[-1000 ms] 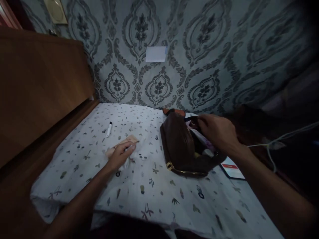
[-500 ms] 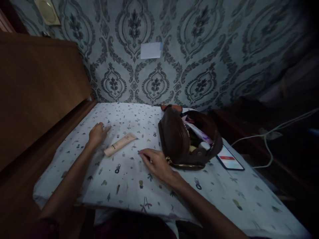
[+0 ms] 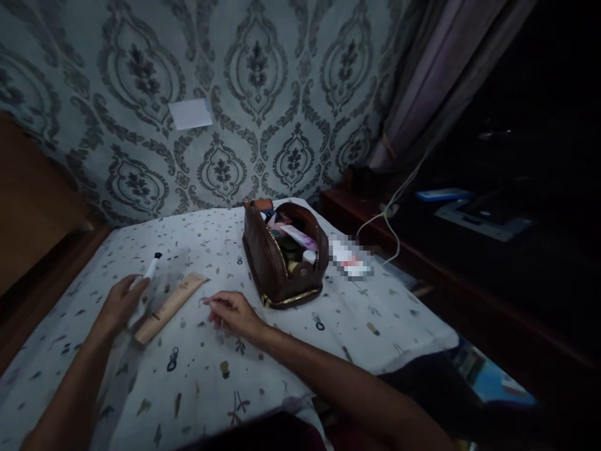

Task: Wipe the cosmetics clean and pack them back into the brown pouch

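Note:
My left hand is closed around a slim white stick-like thing with a black tip; its exact kind is unclear. Just right of that hand, a beige squeeze tube lies slantwise on the patterned white cloth. Over the cloth, between the tube and a brown toiletry bag, is my right hand, its fingers loosely bent and nothing visible in them. The brown toiletry bag stands unzipped, with a white-and-purple tube and a white-capped container among its contents.
A blurred-out phone lies right of the bag. A pale cable hangs beyond the cloth's right edge. Behind the bag sits an orange-brown item. Patterned wallpaper rises at the back, and a wooden panel stands left.
The view has turned right, so the things appear farther left. The white stick-like thing now shows in my left hand. My right hand's fingers have curled more. The beige tube still lies on the cloth.

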The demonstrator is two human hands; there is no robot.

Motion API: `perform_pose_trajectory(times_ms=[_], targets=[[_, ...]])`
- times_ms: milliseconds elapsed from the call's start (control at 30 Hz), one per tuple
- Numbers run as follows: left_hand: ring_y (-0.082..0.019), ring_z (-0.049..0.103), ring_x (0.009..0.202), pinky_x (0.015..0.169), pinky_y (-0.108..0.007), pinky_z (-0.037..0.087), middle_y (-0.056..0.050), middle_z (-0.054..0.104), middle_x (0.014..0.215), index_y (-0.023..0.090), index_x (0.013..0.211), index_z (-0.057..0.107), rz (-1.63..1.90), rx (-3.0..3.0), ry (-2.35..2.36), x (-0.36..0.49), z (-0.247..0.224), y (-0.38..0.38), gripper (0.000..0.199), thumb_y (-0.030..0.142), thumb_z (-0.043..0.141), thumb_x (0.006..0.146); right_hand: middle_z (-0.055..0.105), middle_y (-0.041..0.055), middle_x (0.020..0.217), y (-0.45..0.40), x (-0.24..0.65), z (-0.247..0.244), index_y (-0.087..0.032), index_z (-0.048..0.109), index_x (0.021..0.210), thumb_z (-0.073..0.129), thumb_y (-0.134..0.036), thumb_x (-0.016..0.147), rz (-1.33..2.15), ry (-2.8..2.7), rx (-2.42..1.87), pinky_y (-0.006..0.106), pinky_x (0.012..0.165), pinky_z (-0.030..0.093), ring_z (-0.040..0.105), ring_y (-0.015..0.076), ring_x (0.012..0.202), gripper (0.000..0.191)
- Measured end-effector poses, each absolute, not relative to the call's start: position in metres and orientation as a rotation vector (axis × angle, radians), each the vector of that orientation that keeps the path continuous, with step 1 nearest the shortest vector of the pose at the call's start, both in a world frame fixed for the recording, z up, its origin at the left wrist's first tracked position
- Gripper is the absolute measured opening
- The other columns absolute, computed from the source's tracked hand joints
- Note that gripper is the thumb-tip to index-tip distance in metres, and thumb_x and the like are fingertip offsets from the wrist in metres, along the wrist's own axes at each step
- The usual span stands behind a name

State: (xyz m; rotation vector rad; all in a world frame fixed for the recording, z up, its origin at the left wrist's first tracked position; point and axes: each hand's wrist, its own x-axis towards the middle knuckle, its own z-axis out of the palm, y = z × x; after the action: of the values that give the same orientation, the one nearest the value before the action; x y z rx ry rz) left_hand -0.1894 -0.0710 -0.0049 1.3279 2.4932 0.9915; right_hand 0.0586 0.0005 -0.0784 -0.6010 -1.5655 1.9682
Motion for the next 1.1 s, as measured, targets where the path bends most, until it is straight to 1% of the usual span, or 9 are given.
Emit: perform_pose_trajectory(times_ms=[133, 167, 233, 300, 533, 700, 833, 933, 1100], targets=[[-0.018, 0.052, 0.045, 0.045, -0.027, 0.04, 0.007, 0.049, 0.048, 0.021, 0.101, 0.062, 0.842, 1.528, 2.352, -0.119, -0.01, -0.089, 0.049, 0.064, 0.046, 0.082, 0.066, 0.0022, 0.086, 0.001, 0.054, -0.079, -0.019, 0.066, 0.108, 0.068, -0.059, 0.081, 2.127, -1.35, -0.483, 0.02, 0.05, 0.043, 0.064, 0.0126, 0.066, 0.048], [-0.018, 0.052, 0.046, 0.046, -0.027, 0.04, 0.006, 0.053, 0.052, 0.022, 0.103, 0.061, 0.862, 1.668, 2.306, -0.101, -0.016, -0.092, 0.047, 0.062, 0.045, 0.085, 0.065, 0.0012, 0.084, 0.0, 0.053, -0.08, -0.02, 0.066, 0.102, 0.067, -0.061, 0.08, 2.132, -1.345, -0.481, 0.02, 0.051, 0.044, 0.063, 0.0127, 0.066, 0.046], [-0.02, 0.064, 0.063, 0.056, -0.029, 0.048, -0.002, 0.068, 0.078, 0.021, 0.104, 0.059, 0.876, 1.881, 2.212, -0.07, -0.03, -0.093, 0.037, 0.052, 0.044, 0.091, 0.06, -0.0023, 0.071, 0.0, 0.053, -0.081, -0.02, 0.062, 0.084, 0.066, -0.064, 0.08, 2.096, -1.373, -0.519, 0.021, 0.05, 0.043, 0.057, 0.0117, 0.06, 0.045], [-0.023, 0.067, 0.071, 0.058, -0.03, 0.05, -0.007, 0.068, 0.087, 0.02, 0.103, 0.057, 0.843, 1.987, 2.279, -0.052, -0.045, -0.091, 0.031, 0.044, 0.04, 0.094, 0.052, -0.0048, 0.062, 0.0, 0.055, -0.082, -0.02, 0.055, 0.072, 0.065, -0.066, 0.078, 2.003, -1.398, -0.58, 0.021, 0.049, 0.041, 0.049, 0.0103, 0.056, 0.048], [-0.02, 0.067, 0.087, 0.071, -0.029, 0.053, -0.008, 0.066, 0.097, 0.019, 0.11, 0.056, 0.911, 2.377, 2.108, -0.059, -0.058, -0.09, 0.026, 0.032, 0.034, 0.103, 0.048, -0.0071, 0.056, 0.007, 0.061, -0.076, -0.021, 0.05, 0.077, 0.058, -0.074, 0.078, 1.992, -1.385, -0.641, 0.022, 0.045, 0.039, 0.048, 0.0101, 0.048, 0.053], [-0.019, 0.063, 0.08, 0.072, -0.03, 0.051, -0.005, 0.063, 0.087, 0.02, 0.097, 0.059, 1.026, 2.471, 2.043, -0.07, -0.053, -0.081, 0.023, 0.027, 0.038, 0.103, 0.049, -0.0082, 0.049, 0.005, 0.059, -0.079, -0.023, 0.046, 0.08, 0.048, -0.063, 0.09, 1.888, -1.63, -0.653, 0.022, 0.041, 0.035, 0.046, 0.0107, 0.04, 0.042], [-0.019, 0.061, 0.088, 0.078, -0.031, 0.051, -0.005, 0.06, 0.093, 0.019, 0.108, 0.061, 1.231, 2.415, 2.042, -0.082, -0.042, -0.069, 0.021, 0.024, 0.041, 0.102, 0.053, -0.006, 0.056, 0.002, 0.061, -0.075, -0.022, 0.046, 0.075, 0.051, -0.055, 0.091, 1.859, -1.775, -0.587, 0.023, 0.041, 0.031, 0.042, 0.0091, 0.04, 0.037], [-0.018, 0.059, 0.088, 0.077, -0.029, 0.049, -0.005, 0.056, 0.094, 0.019, 0.111, 0.063, 1.353, 2.305, 2.035, -0.092, -0.034, -0.063, 0.022, 0.025, 0.045, 0.101, 0.045, -0.0063, 0.056, 0.001, 0.064, -0.071, -0.021, 0.045, 0.07, 0.05, -0.048, 0.092, 1.676, -1.95, -0.493, 0.023, 0.047, 0.029, 0.039, 0.0091, 0.048, 0.035], [-0.016, 0.057, 0.077, 0.072, -0.027, 0.044, -0.002, 0.058, 0.082, 0.019, 0.088, 0.063, 1.125, 2.172, 1.868, -0.102, -0.033, -0.061, 0.024, 0.029, 0.045, 0.1, 0.045, -0.0049, 0.061, -0.001, 0.07, -0.07, -0.019, 0.051, 0.074, 0.052, -0.033, 0.091, 1.302, -2.2, -0.557, 0.023, 0.057, 0.029, 0.042, 0.0108, 0.058, 0.022]])
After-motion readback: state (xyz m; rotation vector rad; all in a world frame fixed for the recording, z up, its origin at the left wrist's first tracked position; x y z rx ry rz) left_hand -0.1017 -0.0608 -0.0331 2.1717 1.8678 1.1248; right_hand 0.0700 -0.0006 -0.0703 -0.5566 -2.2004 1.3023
